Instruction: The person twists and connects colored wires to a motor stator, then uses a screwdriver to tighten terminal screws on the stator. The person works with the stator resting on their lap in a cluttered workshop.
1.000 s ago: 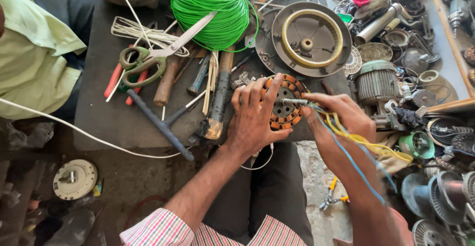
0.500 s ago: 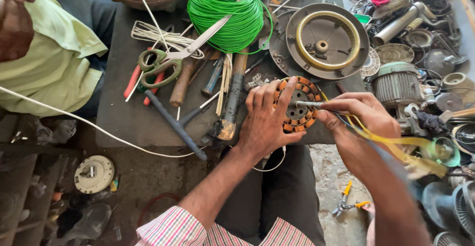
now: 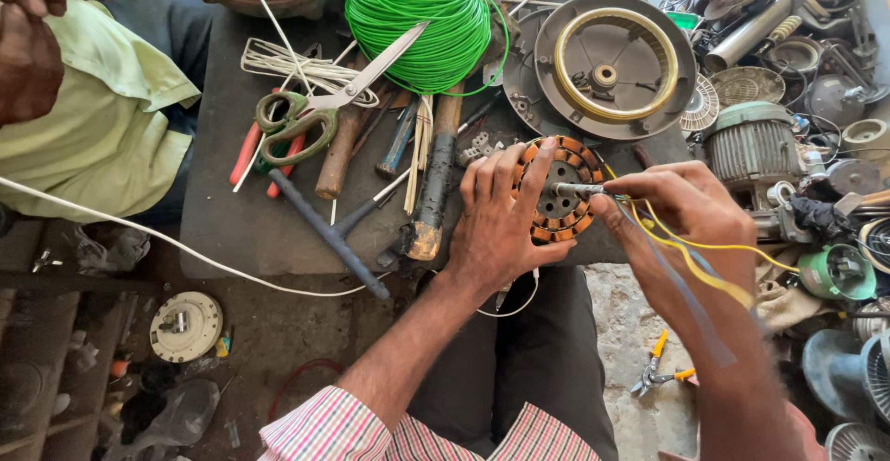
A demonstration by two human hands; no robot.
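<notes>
Head view: a round motor stator (image 3: pixel 559 192) with orange-copper coil windings around a dark metal core is seen at frame centre, resting on the near edge of a dark, scuffed surface (image 3: pixel 232 220). The left hand (image 3: pixel 501 224) is laid flat over the stator's left side, fingers (image 3: pixel 533 178) spread and pressing on the coils, closed on nothing. The right hand (image 3: pixel 691 215) is pinched around a short metal shaft (image 3: pixel 577 188) sticking out of the stator's middle; yellow and blue wires (image 3: pixel 686 257) are trailed across that wrist.

Above, a glossy coil of green wire (image 3: pixel 422 11) is seen at upper centre, with green-handled scissors (image 3: pixel 311 113) leaning against it. A round grey metal fan cover (image 3: pixel 607 62) with a brass-coloured ring is placed at upper right. Wooden-handled tools (image 3: pixel 436 178) lie left of the stator. A ribbed grey motor (image 3: pixel 746 146) sits at the right. Another person's hands (image 3: pixel 37 25) are seen at upper left.

Against the earlier frame, the scene sits lower and further right in the picture; both hands are kept on the stator as before.
</notes>
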